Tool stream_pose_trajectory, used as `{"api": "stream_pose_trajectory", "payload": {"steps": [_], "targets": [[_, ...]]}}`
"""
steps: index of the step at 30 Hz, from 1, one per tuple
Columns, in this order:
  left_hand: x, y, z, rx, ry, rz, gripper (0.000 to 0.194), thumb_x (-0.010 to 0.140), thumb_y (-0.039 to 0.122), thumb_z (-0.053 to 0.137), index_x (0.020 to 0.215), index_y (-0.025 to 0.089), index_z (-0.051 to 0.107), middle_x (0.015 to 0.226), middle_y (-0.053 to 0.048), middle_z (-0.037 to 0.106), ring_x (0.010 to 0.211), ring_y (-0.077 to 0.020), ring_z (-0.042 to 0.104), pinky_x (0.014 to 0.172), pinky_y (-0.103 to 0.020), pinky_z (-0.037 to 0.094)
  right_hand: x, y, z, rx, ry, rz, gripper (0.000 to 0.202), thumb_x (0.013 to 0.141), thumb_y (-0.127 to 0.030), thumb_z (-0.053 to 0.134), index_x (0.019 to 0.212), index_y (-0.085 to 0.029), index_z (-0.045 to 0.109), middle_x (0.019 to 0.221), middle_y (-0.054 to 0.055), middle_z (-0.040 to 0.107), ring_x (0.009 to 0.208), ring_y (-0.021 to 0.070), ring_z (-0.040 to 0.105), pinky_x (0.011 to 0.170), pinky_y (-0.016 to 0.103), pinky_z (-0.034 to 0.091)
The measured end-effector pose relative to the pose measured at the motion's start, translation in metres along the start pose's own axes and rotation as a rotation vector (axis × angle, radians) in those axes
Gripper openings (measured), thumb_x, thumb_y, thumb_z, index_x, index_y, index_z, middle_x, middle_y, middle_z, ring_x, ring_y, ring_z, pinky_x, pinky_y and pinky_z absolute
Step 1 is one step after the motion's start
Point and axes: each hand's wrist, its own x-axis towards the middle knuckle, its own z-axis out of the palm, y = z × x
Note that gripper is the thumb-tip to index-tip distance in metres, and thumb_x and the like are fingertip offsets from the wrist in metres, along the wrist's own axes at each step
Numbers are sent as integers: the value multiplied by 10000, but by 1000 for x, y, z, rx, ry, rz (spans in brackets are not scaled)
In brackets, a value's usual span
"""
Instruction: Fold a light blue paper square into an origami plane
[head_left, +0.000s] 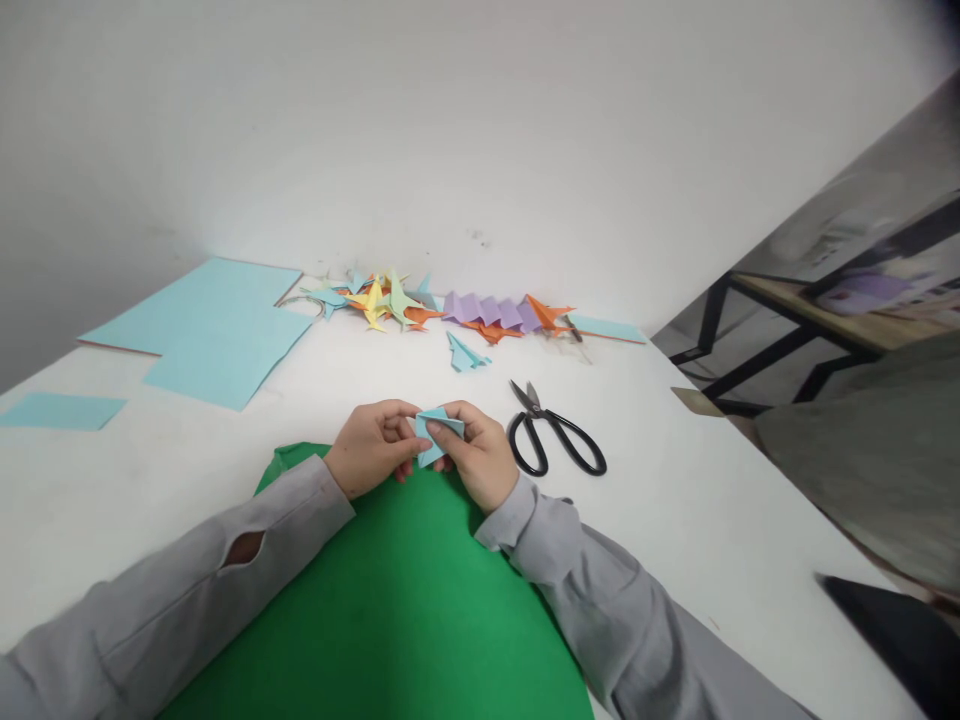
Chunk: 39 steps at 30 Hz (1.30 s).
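Observation:
A small folded piece of light blue paper (430, 428) is held between both hands, above the near edge of the white table. My left hand (375, 445) pinches its left edge between thumb and fingers. My right hand (480, 452) grips the right side, its thumb pressed flat on the paper's face. To the right of my right hand lie scissors with black handles (556, 428), their blades slightly apart. A light blue folded paper piece (466, 354) rests on the table beyond my hands.
Large light blue sheets (225, 330) lie at the back left, and a smaller blue piece (64, 410) at the far left. Folded yellow, green and orange shapes (379, 300) and a purple pleated strip (487, 310) line the wall. Green cloth (405, 600) covers the lap.

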Motion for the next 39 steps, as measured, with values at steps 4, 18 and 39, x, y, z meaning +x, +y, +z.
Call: {"api": "stream_pose_trajectory", "payload": {"steps": [4,18,39], "targets": [[0,1,-1,-26,-38,-18,470,521,197,738,908,130,482,531,74,526,364,-75,502,340,-197,430,0,1,-1,6,23,-8,201,707,-351,615,758,-169,546,471,-63,529,368,75,489,356,180,361],[0,7,-1,14,60,11,276,619,295,668,808,94,651,429,27,538,352,-95,502,347,-212,437,-2,1,1,62,-84,23,321,674,-319,648,849,-209,403,547,-79,564,423,85,505,367,184,400],[0,10,0,-45,167,-18,253,571,314,717,665,102,616,441,15,572,389,-96,522,378,-206,455,1,1,-4,95,-40,39,302,755,-465,526,771,-165,554,414,-45,524,371,90,493,384,190,333]]}}
